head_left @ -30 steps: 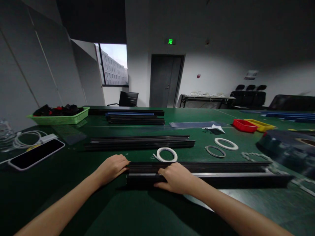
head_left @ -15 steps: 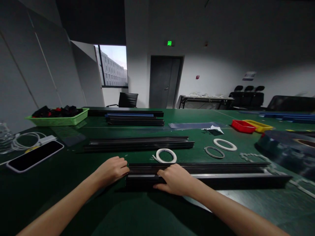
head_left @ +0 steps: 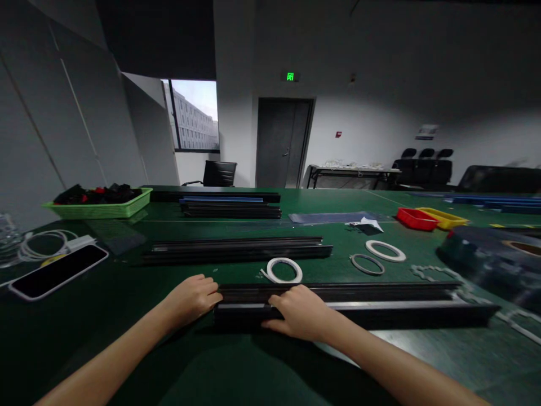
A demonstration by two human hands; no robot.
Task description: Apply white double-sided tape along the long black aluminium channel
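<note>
A long black channel-shaped profile (head_left: 406,314) lies across the green table in front of me, a pale strip running along its inside. My right hand (head_left: 299,313) is closed over its near wall, left of its middle, thumb on the front face. At the profile's left end is my left hand (head_left: 192,301), fingers curled and tips against the end; whatever sits between them is hidden. Just behind the profile lies a roll of white tape (head_left: 270,275), its loose end pointing left.
Behind lie more black profiles (head_left: 240,251) and a farther stack (head_left: 232,210). A phone (head_left: 59,272) and a green basket (head_left: 97,211) stand left. On the right are another white tape roll (head_left: 401,256), a grey ring (head_left: 367,271), a red tray (head_left: 416,221) and a yellow tray (head_left: 448,219).
The whole view has shifted very slightly. Both hands keep their places on the black profile, and nothing was taken up or let go.
</note>
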